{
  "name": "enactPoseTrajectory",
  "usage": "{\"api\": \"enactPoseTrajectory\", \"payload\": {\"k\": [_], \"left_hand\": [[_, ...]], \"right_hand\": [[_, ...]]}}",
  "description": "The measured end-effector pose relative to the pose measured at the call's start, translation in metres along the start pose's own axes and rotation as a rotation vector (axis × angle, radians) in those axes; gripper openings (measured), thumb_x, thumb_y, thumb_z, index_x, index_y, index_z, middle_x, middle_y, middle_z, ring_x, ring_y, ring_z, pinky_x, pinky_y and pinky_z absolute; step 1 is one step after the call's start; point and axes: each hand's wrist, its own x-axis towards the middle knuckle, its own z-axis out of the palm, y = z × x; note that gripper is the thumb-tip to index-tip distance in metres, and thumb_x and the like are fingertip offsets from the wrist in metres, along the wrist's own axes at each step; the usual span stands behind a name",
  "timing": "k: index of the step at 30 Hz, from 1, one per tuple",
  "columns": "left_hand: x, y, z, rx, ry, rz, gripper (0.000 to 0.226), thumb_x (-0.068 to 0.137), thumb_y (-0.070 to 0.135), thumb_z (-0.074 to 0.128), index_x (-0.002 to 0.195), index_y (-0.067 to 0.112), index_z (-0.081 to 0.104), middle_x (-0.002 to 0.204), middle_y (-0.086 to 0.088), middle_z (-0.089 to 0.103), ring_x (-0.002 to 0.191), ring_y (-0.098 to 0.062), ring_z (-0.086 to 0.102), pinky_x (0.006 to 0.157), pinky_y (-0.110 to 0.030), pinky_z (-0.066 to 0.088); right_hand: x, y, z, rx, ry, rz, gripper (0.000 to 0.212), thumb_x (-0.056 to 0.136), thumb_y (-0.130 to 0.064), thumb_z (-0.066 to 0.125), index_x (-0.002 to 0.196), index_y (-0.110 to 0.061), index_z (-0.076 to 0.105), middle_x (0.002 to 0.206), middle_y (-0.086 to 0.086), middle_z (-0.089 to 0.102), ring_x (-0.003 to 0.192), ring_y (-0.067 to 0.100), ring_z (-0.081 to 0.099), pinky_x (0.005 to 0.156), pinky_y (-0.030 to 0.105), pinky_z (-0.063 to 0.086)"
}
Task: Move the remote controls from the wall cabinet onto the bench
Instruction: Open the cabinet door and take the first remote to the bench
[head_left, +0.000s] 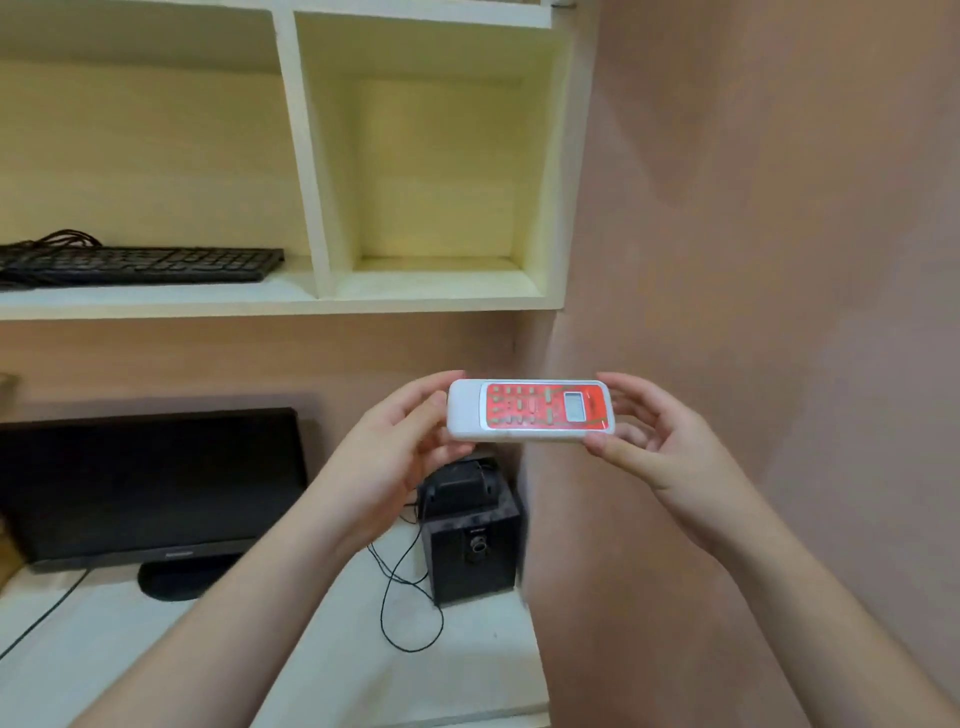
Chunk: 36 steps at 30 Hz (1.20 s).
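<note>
Remote control (530, 410): white with a red button face and a small screen, held level in the air, above the bench's back right corner and below the wall cabinet (553, 156).
Left hand (395, 452): its grip pinches the remote's plain white end, thumb on top.
Right hand (660, 441): its grip is curled round the screen end, thumb under the near edge.
Bench (337, 665): white; a black speaker (475, 540) stands in the back right corner, a dark monitor (150, 483) toward the left edge, a thin black cable (410, 613) looping between them.
Cabinet shelf: a black keyboard (140, 264) lies in the left compartment.
</note>
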Motion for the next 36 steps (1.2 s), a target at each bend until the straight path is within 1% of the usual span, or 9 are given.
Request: {"api": "enactPoseTrajectory", "payload": {"k": [2, 5, 12, 16, 18, 21, 26, 33, 36], "left_hand": [[-0.008, -0.009, -0.002, -0.008, 0.054, -0.002, 0.028, 0.1, 0.014, 0.047, 0.124, 0.016, 0.062, 0.114, -0.007, 0.071, 0.092, -0.017, 0.065, 0.076, -0.022, 0.056], [-0.024, -0.02, -0.009, -0.03, 0.135, -0.017, 0.028, 0.1, 0.013, 0.047, 0.124, 0.016, 0.061, 0.11, -0.003, 0.072, 0.089, -0.014, 0.066, 0.073, -0.02, 0.055], [-0.076, -0.032, -0.035, -0.211, 0.293, -0.073, 0.03, 0.097, 0.015, 0.05, 0.125, 0.016, 0.06, 0.112, -0.005, 0.071, 0.089, -0.013, 0.068, 0.074, -0.022, 0.057], [-0.115, -0.035, -0.05, -0.294, 0.385, -0.043, 0.03, 0.095, 0.018, 0.053, 0.124, 0.02, 0.061, 0.112, -0.007, 0.071, 0.089, -0.012, 0.068, 0.07, -0.021, 0.056], [-0.135, -0.033, -0.059, -0.324, 0.428, -0.012, 0.03, 0.094, 0.019, 0.053, 0.123, 0.021, 0.062, 0.113, -0.007, 0.071, 0.091, -0.013, 0.068, 0.071, -0.021, 0.056], [-0.167, -0.03, -0.073, -0.333, 0.49, 0.005, 0.031, 0.096, 0.022, 0.052, 0.125, 0.019, 0.061, 0.118, -0.008, 0.069, 0.101, -0.017, 0.067, 0.076, -0.025, 0.057], [-0.237, -0.023, -0.096, -0.401, 0.562, 0.01, 0.037, 0.088, 0.029, 0.056, 0.122, 0.016, 0.063, 0.119, -0.011, 0.069, 0.111, -0.022, 0.065, 0.09, -0.034, 0.056], [-0.355, -0.016, -0.127, -0.497, 0.691, 0.065, 0.036, 0.095, 0.022, 0.05, 0.128, 0.011, 0.059, 0.124, -0.015, 0.066, 0.115, -0.023, 0.063, 0.089, -0.032, 0.056], [-0.402, -0.01, -0.138, -0.545, 0.762, 0.091, 0.034, 0.095, 0.022, 0.05, 0.125, 0.011, 0.061, 0.122, -0.015, 0.066, 0.113, -0.023, 0.065, 0.082, -0.03, 0.058]], "right_hand": [[0.002, 0.009, 0.002, 0.006, -0.051, 0.012, 0.052, 0.075, -0.009, 0.075, 0.123, -0.02, 0.056, 0.118, 0.002, 0.067, 0.099, 0.015, 0.068, 0.09, 0.028, 0.053], [0.003, 0.02, 0.011, 0.01, -0.134, 0.033, 0.054, 0.07, -0.017, 0.077, 0.12, -0.021, 0.058, 0.115, -0.002, 0.069, 0.101, 0.017, 0.068, 0.089, 0.029, 0.053], [0.0, 0.032, 0.05, 0.029, -0.324, 0.082, 0.054, 0.078, -0.005, 0.072, 0.127, -0.018, 0.055, 0.107, -0.004, 0.073, 0.1, 0.014, 0.069, 0.08, 0.018, 0.053], [-0.01, 0.026, 0.08, 0.016, -0.417, 0.094, 0.059, 0.071, -0.018, 0.074, 0.127, -0.02, 0.056, 0.11, -0.007, 0.072, 0.1, 0.014, 0.068, 0.09, 0.03, 0.053], [-0.017, 0.022, 0.098, 0.004, -0.456, 0.091, 0.057, 0.075, -0.014, 0.074, 0.129, -0.019, 0.055, 0.112, -0.005, 0.071, 0.102, 0.015, 0.068, 0.096, 0.038, 0.05], [-0.031, 0.014, 0.128, -0.016, -0.511, 0.078, 0.057, 0.076, -0.015, 0.074, 0.13, -0.018, 0.054, 0.111, -0.006, 0.072, 0.102, 0.015, 0.068, 0.098, 0.041, 0.049], [-0.072, -0.007, 0.181, -0.06, -0.606, 0.068, 0.065, 0.069, -0.032, 0.073, 0.13, -0.024, 0.054, 0.108, -0.011, 0.071, 0.102, 0.007, 0.067, 0.096, 0.037, 0.05], [-0.142, -0.031, 0.257, -0.116, -0.79, 0.064, 0.049, 0.079, -0.028, 0.07, 0.122, -0.043, 0.052, 0.099, -0.026, 0.07, 0.098, -0.008, 0.063, 0.087, 0.021, 0.049], [-0.172, -0.044, 0.287, -0.103, -0.86, 0.055, 0.05, 0.076, -0.032, 0.07, 0.12, -0.044, 0.051, 0.099, -0.028, 0.069, 0.097, -0.008, 0.063, 0.084, 0.019, 0.047]]}}
